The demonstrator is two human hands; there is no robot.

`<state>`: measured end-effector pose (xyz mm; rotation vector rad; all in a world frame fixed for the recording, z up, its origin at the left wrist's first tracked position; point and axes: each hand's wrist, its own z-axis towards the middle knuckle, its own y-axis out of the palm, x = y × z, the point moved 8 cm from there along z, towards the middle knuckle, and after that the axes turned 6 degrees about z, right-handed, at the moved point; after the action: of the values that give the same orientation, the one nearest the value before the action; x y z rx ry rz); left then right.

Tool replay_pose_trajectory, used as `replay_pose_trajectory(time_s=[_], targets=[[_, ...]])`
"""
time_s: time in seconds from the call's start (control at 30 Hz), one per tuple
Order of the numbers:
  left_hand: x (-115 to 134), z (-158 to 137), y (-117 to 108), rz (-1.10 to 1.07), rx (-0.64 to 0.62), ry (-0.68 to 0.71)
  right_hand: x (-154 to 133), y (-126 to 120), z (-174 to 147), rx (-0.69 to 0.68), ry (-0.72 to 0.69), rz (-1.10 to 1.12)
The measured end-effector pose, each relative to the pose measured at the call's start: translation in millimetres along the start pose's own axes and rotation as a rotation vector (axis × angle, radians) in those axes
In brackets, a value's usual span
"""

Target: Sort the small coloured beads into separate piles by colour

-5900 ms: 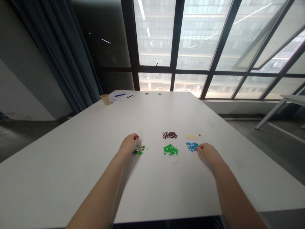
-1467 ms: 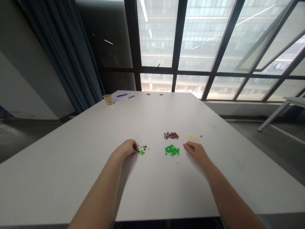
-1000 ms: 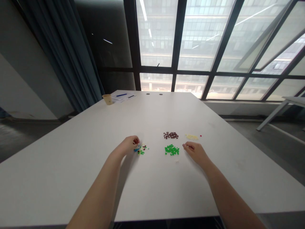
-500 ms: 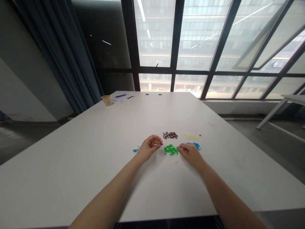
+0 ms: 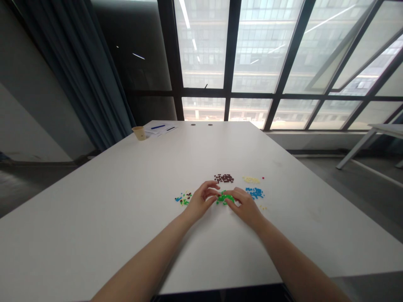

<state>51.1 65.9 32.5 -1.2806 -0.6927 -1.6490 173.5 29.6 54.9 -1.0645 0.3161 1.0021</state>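
Over the left edge of a pile of small green building bricks (image 5: 222,199), my left hand (image 5: 201,199) has its thumb and fingers drawn together around a tiny dark piece too small to name. My right hand (image 5: 244,206) reaches across the same pile from the right, thumb and index finger apart, fingertips close to the left hand's; nothing shows between them. Blue bricks (image 5: 255,193) lie just beyond the right hand. To the left of my left hand is a small mixed group of coloured bricks (image 5: 182,199).
Dark brown bricks (image 5: 224,178) lie behind the green pile, with pale yellow bricks (image 5: 251,180) and one red piece (image 5: 263,178) to their right. A few yellowish bits (image 5: 263,207) sit near my right wrist. A paper cup (image 5: 139,133) and papers with a pen (image 5: 158,126) stand at the far left.
My right hand has moved left over the green bricks towards my left hand, and its thumb and index finger have parted. My left hand has shifted slightly right, uncovering more of the mixed bricks.
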Motion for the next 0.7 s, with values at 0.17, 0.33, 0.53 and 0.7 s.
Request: replay_pose_trajectory(time_s=[0.17, 0.33, 0.53, 0.7], targets=[[-4.5, -1.0, 4.6, -0.003, -0.050, -0.018, -3.5, 8.3, 0.9, -0.026, -0.017, 0.012], [-12.7, -1.4, 8.3, 0.016, -0.055, -0.030, -3.9, 15.7, 1.8, -0.051, -0.034, -0.072], [-5.6, 4.4, -29.0, 0.413, 0.146, -0.059, 14.9, 6.7, 33.1, -0.066, -0.034, -0.197], [-10.3, 1.3, -92.0, 1.179, 0.187, -0.307, 53.6, 9.6, 83.7, -0.107, 0.118, -0.383]])
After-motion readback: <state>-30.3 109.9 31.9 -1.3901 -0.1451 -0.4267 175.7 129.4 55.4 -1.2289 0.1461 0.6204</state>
